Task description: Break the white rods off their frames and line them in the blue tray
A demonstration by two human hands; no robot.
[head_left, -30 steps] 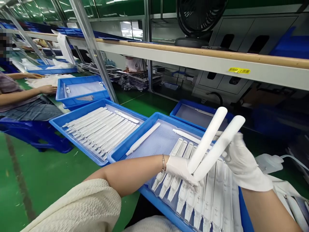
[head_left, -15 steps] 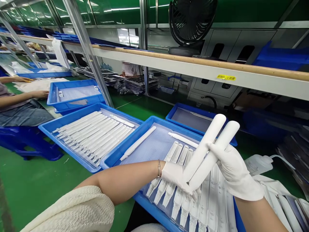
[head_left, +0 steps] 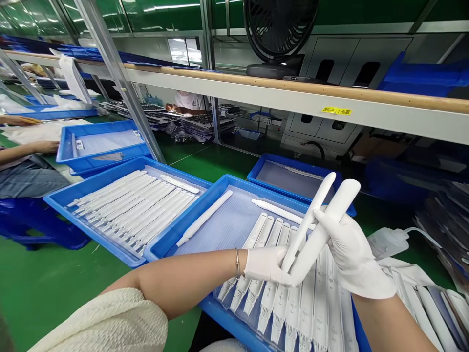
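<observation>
Two long, smooth, white plastic strips [head_left: 317, 243] are pinched low by white-gloved left fingers [head_left: 280, 275], one also midway by right fingers [head_left: 330, 224]; likely light, stiff, best edge-held.

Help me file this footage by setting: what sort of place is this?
Probably a factory production floor: blue plastic trays hold rows of matching white plastic parts, the left hand and right hand wear white gloves, and a long shelf carries a yellow label.
</observation>
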